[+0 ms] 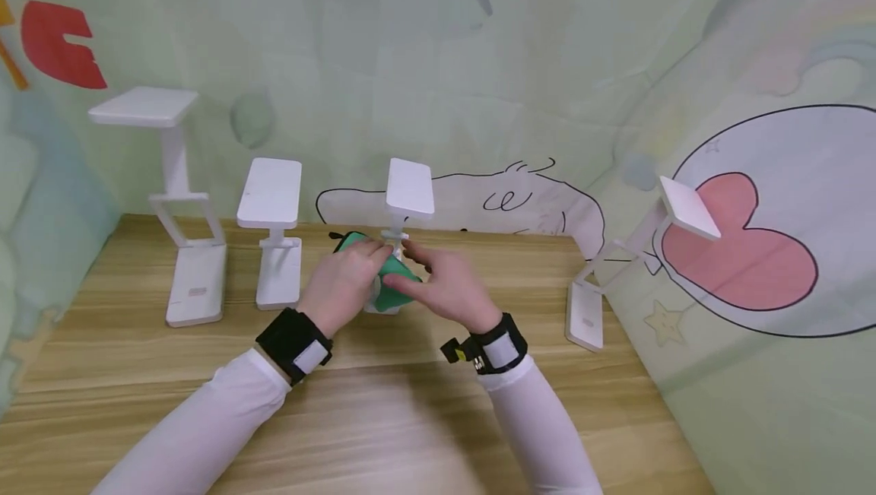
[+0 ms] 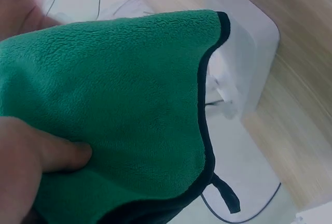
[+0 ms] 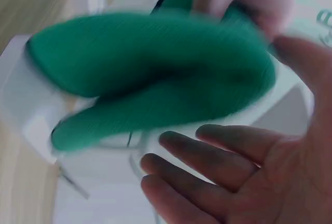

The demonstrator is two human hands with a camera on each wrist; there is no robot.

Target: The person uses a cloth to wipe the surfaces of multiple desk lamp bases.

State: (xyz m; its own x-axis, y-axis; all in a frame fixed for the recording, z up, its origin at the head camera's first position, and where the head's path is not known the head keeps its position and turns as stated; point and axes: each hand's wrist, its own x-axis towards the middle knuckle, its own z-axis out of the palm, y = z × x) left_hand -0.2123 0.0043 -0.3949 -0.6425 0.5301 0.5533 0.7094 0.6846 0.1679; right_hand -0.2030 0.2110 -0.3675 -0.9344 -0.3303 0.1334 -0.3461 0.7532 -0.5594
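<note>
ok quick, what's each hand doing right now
Left hand: grips the green cloth, thumb pressed on it.
Right hand: fingers straight and relaxed beside the cloth, gripping nothing.

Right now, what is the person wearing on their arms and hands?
Both hands, left hand and right hand, are bare. Each arm has a long white sleeve reaching to the wrist. Each wrist carries a black band with a pale grey strap patch; the right wrist band also shows a small yellow and black fitting at its side.
</note>
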